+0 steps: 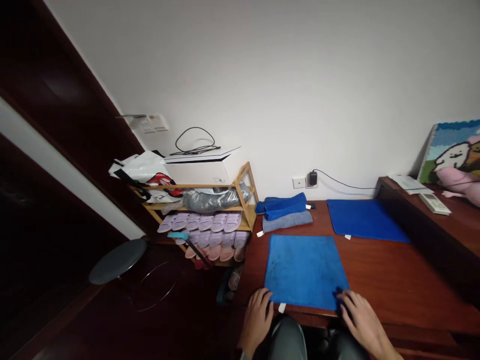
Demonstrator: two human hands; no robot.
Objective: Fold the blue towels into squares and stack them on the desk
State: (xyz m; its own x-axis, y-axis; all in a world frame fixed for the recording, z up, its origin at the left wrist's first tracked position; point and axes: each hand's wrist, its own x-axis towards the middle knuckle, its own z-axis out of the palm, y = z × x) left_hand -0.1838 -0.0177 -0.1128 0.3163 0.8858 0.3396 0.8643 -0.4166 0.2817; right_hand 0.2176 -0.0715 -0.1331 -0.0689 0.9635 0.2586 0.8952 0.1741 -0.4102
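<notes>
A light blue cloth (305, 270) lies flat on the brown wooden table (405, 285), with a white tag at its front edge. My left hand (258, 317) rests at the cloth's front left corner, fingers apart. At the front right corner is my right hand (360, 317), its fingers spread and fingertips at the cloth's edge. Neither hand holds anything. Behind this cloth, rolled or folded blue cloths (285, 206) and a greyish-blue one (288, 221) lie near the wall. A darker blue cloth (365, 220) is spread flat at the back right.
Left of the table stands a wooden rack (247, 200) with slippers (202, 222), bags and a white box (198, 170). A round stool (118, 261) is farther left. On the raised shelf at right lie a remote (435, 204) and a pink plush toy (459, 182).
</notes>
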